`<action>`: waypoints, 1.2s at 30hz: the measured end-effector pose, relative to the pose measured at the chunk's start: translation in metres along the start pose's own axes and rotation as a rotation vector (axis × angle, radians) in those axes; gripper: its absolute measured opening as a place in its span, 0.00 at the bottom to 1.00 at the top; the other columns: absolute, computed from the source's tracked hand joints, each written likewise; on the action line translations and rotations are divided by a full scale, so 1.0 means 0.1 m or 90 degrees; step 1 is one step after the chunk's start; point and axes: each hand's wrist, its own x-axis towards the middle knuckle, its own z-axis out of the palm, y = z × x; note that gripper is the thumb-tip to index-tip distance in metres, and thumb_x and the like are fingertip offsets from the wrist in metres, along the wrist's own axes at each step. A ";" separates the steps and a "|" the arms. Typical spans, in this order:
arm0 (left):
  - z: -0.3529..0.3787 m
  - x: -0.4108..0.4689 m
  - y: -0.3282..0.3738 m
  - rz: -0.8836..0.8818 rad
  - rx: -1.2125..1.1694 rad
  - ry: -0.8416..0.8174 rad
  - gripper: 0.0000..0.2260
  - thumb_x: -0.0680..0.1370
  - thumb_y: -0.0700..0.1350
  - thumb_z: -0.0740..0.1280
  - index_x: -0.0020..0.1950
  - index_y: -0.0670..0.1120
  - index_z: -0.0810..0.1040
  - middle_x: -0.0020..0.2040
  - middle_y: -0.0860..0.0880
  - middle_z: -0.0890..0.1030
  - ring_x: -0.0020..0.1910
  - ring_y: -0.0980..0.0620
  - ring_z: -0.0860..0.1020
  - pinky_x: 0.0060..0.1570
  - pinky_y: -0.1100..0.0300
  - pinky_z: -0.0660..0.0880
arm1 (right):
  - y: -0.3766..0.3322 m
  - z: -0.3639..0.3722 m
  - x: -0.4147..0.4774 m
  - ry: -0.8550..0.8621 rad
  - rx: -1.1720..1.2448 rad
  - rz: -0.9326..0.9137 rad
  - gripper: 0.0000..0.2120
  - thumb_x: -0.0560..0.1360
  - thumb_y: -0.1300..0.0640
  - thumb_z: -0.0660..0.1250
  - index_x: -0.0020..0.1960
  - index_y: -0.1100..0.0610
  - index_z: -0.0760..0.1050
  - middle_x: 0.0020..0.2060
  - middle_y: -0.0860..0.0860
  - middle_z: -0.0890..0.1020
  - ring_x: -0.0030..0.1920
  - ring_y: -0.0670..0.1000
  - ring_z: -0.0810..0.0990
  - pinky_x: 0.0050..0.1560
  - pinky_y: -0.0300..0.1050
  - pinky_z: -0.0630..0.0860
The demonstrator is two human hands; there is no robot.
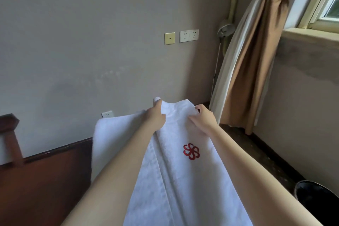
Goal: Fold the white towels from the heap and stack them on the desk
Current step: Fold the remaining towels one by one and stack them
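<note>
A dark reddish-brown wooden desk (pixel 45 180) lies at 8 o'clock against the wall, with a wooden post (pixel 11 134) rising at 9 o'clock. The white towel (pixel 174 180) hides its right edge, and whether the cloth rests on the wood cannot be told. At 4 o'clock runs the dark floor (pixel 266 156), where a black waste bin (pixel 319 202) stands at 5 o'clock.

Grey wall (pixel 91 24) carries a double socket (pixel 189 35). Right of the socket: floor lamp (pixel 225 29), tied brown curtain (pixel 256 60), daylit window (pixel 332 3). Below-right: black bin (pixel 319 203).
</note>
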 end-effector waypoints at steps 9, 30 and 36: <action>0.23 0.12 -0.20 0.075 0.259 0.118 0.21 0.82 0.53 0.51 0.75 0.52 0.59 0.78 0.52 0.51 0.76 0.49 0.48 0.69 0.47 0.54 | -0.05 0.18 -0.05 0.084 -0.306 -0.312 0.22 0.80 0.51 0.57 0.73 0.52 0.63 0.70 0.50 0.67 0.72 0.53 0.62 0.66 0.52 0.63; 0.03 -0.74 0.10 0.126 0.122 0.220 0.15 0.82 0.44 0.53 0.66 0.44 0.70 0.68 0.46 0.67 0.68 0.46 0.64 0.66 0.50 0.61 | -0.19 -0.13 -1.07 0.121 -0.208 -0.221 0.20 0.78 0.54 0.61 0.69 0.54 0.69 0.63 0.52 0.74 0.61 0.55 0.71 0.56 0.49 0.69; 0.10 -1.35 0.06 0.133 0.117 0.227 0.11 0.82 0.44 0.53 0.57 0.42 0.72 0.60 0.43 0.71 0.60 0.43 0.67 0.53 0.51 0.67 | -0.11 -0.20 -1.73 0.126 -0.166 -0.236 0.19 0.77 0.55 0.62 0.67 0.55 0.71 0.62 0.52 0.75 0.60 0.55 0.74 0.56 0.50 0.71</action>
